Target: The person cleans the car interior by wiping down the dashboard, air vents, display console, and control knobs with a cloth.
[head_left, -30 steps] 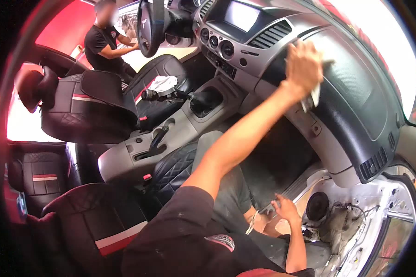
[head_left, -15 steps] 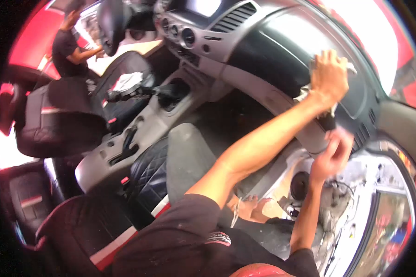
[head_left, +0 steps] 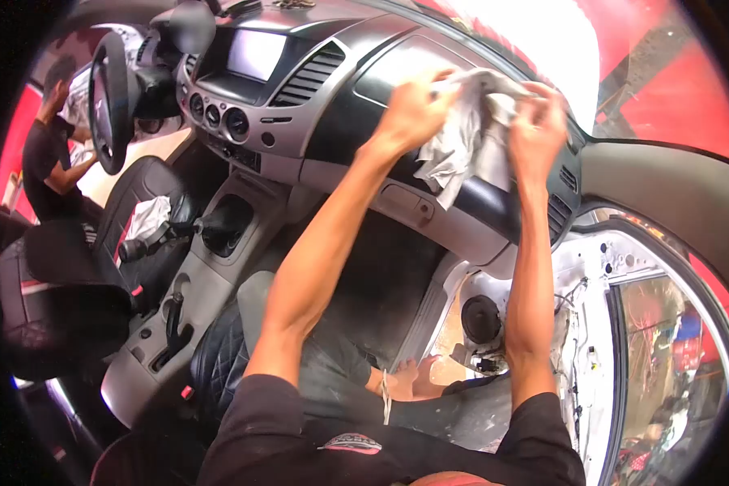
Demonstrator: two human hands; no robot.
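A light grey cloth (head_left: 470,134) hangs in loose folds between my two hands, in front of the passenger-side dashboard (head_left: 356,121). My left hand (head_left: 417,109) pinches its left upper edge, fingers closed. On the other side, my right hand (head_left: 539,125) grips the upper right corner, slightly blurred. Below the cloth lies the glove box latch (head_left: 423,209). Part of the dashboard's dark panel is hidden behind the fabric.
To the left are the centre screen (head_left: 255,57), gear lever (head_left: 219,225) and handbrake (head_left: 172,324). A white cloth (head_left: 148,219) rests on the driver's seat. Beyond the steering wheel (head_left: 109,101) works another person (head_left: 53,158). The stripped passenger door (head_left: 591,324) stands at right.
My left hand has lifted the cloth off the dashboard. My right hand has risen and taken hold of its other side, spreading it. The view has swung right.
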